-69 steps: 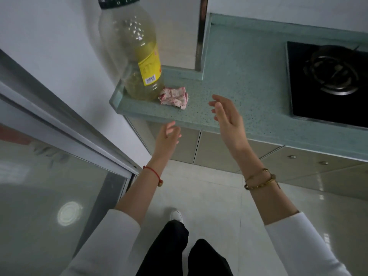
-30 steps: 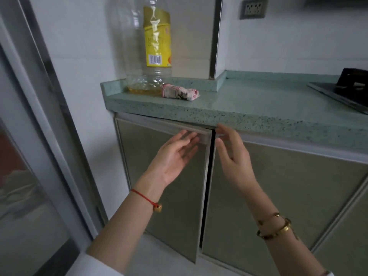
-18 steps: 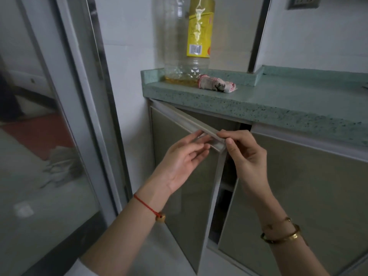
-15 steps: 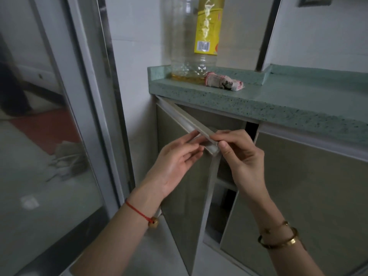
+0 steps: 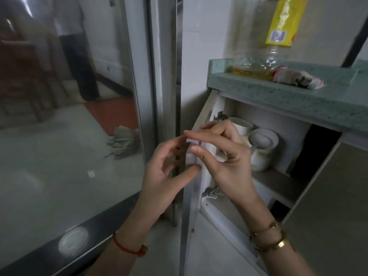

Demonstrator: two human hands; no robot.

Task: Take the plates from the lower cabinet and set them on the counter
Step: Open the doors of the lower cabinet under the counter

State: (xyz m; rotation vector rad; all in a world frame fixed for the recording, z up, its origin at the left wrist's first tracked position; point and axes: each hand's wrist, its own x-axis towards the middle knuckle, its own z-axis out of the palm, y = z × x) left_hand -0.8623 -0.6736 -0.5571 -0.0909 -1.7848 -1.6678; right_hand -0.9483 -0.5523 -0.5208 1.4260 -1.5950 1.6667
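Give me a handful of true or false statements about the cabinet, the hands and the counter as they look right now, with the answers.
1. The left cabinet door stands open. True.
2. Both hands are at the door's edge. True: the left hand and the right hand have fingers on it.
3. The right hand holds a plate. False: it holds no dish, only the door edge.
4. The bottle on the counter is full. False: only a little yellow liquid lies at its bottom.
5. White crockery sits on the cabinet's shelf. True.
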